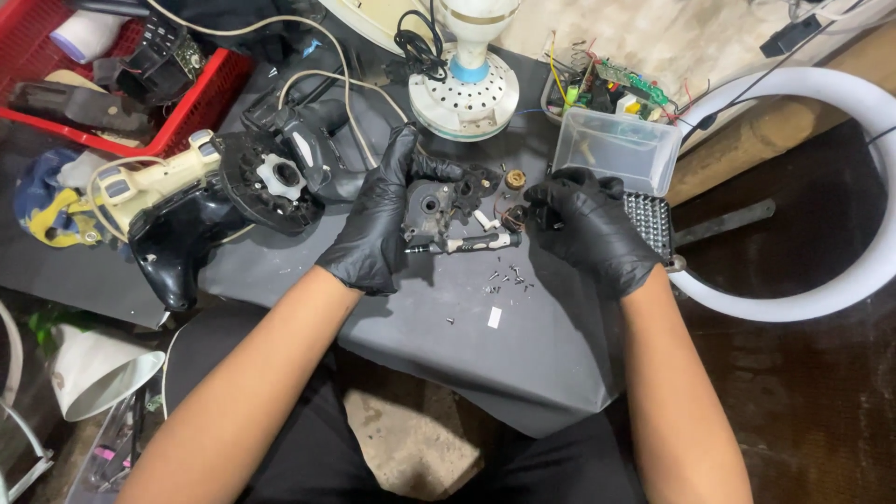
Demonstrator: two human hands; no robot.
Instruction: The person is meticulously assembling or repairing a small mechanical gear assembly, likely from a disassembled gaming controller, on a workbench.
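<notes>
The left hand, in a black glove, curls around a dark gear housing held just above the worktop. The right hand pinches a small part by the housing. A screwdriver lies flat below, long side running left to right.

Dark table, loose screws atop

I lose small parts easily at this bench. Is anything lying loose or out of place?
Yes: small screws lie scattered loose on the dark mat, just below the gloved hands, not in the clear plastic box. A precision screwdriver lies beside them.
</notes>
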